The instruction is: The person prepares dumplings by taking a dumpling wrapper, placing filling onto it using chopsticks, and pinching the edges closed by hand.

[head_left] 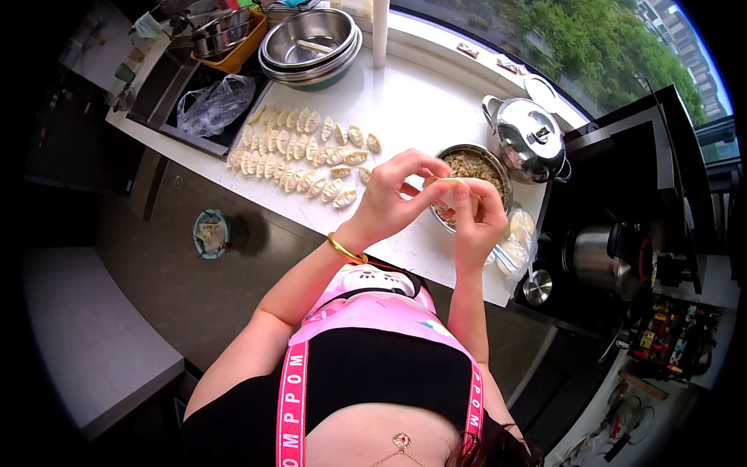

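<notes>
The thin white dough wrapper (451, 194) is up between the 2 hands, partly hidden by the fingers. The left hand (389, 191), above a gold bangle (347, 248), is nearly closed, with thumb and fingertips pinching the dough. The right hand (478, 214) pinches it too, its fingers curled. How much filling is inside, I cannot tell. If the pinch is too strong, the dough may tear; if filling or moisture gets on the edge, the seam may open.

Below the hands, toward 1 o'clock, is the round steel bowl of minced filling (476, 165); a loose piece could drop in it. At 2 o'clock stands the shiny lidded steel pot (531, 132). At 4 o'clock, the clear plastic bag with pale round wrappers (520, 233) lies near the counter edge; exposed wrappers could dry and crack.

At 9 to 10 o'clock, rows of pleated white dumplings (294, 146) lie close together, so soft skins may stick. At 10 to 11 o'clock are the nested steel basins (299, 53).
</notes>
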The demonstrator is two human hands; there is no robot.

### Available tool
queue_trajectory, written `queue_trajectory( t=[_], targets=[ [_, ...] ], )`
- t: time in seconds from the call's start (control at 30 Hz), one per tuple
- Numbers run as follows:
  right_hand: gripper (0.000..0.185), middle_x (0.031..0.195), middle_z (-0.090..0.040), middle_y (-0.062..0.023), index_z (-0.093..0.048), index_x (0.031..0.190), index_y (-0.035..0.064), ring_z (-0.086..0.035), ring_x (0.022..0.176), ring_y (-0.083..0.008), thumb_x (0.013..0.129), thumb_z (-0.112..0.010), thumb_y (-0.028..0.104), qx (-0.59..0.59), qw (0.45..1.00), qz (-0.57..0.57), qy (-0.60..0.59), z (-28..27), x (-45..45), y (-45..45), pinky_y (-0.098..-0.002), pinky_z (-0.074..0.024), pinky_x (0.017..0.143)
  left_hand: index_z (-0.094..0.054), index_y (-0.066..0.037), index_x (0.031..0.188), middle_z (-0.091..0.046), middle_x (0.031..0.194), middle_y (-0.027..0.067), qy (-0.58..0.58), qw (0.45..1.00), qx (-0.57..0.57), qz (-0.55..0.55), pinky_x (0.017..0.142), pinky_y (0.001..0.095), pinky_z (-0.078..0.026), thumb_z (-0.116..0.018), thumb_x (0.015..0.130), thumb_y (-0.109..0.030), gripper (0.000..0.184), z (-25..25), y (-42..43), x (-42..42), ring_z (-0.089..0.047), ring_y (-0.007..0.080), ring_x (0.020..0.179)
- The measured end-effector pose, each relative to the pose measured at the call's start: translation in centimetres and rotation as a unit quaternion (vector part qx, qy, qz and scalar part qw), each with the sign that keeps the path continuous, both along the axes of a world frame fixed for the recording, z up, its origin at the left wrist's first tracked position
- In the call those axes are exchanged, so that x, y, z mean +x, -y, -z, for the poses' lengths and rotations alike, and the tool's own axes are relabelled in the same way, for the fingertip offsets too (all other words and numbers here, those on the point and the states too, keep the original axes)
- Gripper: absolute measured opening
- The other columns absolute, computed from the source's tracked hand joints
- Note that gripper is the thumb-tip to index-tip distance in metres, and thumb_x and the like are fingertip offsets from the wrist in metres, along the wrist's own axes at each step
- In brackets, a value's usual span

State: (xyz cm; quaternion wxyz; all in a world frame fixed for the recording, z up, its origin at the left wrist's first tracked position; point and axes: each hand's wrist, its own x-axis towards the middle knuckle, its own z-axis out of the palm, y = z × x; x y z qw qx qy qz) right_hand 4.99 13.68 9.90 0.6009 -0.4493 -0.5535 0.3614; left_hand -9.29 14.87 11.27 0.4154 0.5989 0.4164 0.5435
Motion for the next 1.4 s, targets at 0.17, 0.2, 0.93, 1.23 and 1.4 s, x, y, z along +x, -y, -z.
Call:
queue_trajectory(
  t=[0.17,0.2,0.93,1.23,1.4],
  targets=[
    [0.012,0.089,-0.065,-0.0085,-0.061,0.095,-0.0015,-0.066,0.073,-0.0153,0.094,-0.061,0.011,-0.046,0.989,-0.053,-0.129,-0.5,1.0,-0.1,-0.0228,-0.0516,0.052,-0.068,-0.002,0.103,-0.065,0.098,0.0056,-0.028,0.999,0.014,0.026,0.066,0.0229,-0.058,-0.072,0.082,-0.005,0.022,0.0,0.4,-1.3,-0.064,0.0116,0.086],
    [0.012,0.089,-0.065,-0.0085,-0.061,0.095,-0.0015,-0.066,0.073,-0.0153,0.094,-0.061,0.011,-0.047,0.989,-0.053,-0.129,-0.6,1.1,-0.1,-0.0228,-0.0516,0.052,-0.068,-0.002,0.104,-0.066,0.099,0.0063,-0.025,0.999,0.018,0.04,0.066,0.0228,-0.058,-0.072,0.082,-0.004,0.022,0.1,0.5,-1.3,-0.064,0.0114,0.087],
    [0.014,0.088,-0.064,-0.0111,-0.06,0.092,-0.0021,-0.063,0.067,-0.0141,0.094,-0.061,0.012,-0.016,0.995,-0.038,-0.092,-1.1,0.8,0.1,-0.0223,-0.0486,0.05,-0.063,-0.002,0.087,-0.062,0.078,0.0052,-0.141,0.965,0.196,-0.105,0.045,0.0224,-0.047,-0.069,0.084,-0.003,0.007,2.0,1.3,0.1,-0.058,0.0097,0.058],
    [0.01,0.093,-0.064,-0.0104,-0.062,0.093,-0.0034,-0.063,0.071,-0.0123,0.093,-0.061,0.007,-0.01,0.992,-0.06,-0.114,-1.3,0.9,0.5,-0.0211,-0.0508,0.052,-0.063,-0.002,0.092,-0.062,0.085,0.0059,-0.062,0.986,0.135,-0.077,0.05,0.0218,-0.052,-0.071,0.083,-0.003,0.012,0.7,1.7,0.0,-0.061,0.0113,0.068],
    [0.009,0.092,-0.064,-0.0104,-0.062,0.093,-0.0034,-0.062,0.07,-0.0115,0.093,-0.061,0.006,-0.001,0.994,-0.055,-0.095,-1.4,0.8,0.6,-0.0208,-0.0507,0.052,-0.065,-0.002,0.088,-0.064,0.083,0.0065,-0.094,0.976,0.173,-0.095,0.049,0.0212,-0.051,-0.071,0.081,0.001,0.009,0.8,1.6,0.1,-0.062,0.0117,0.068]
  ],
)
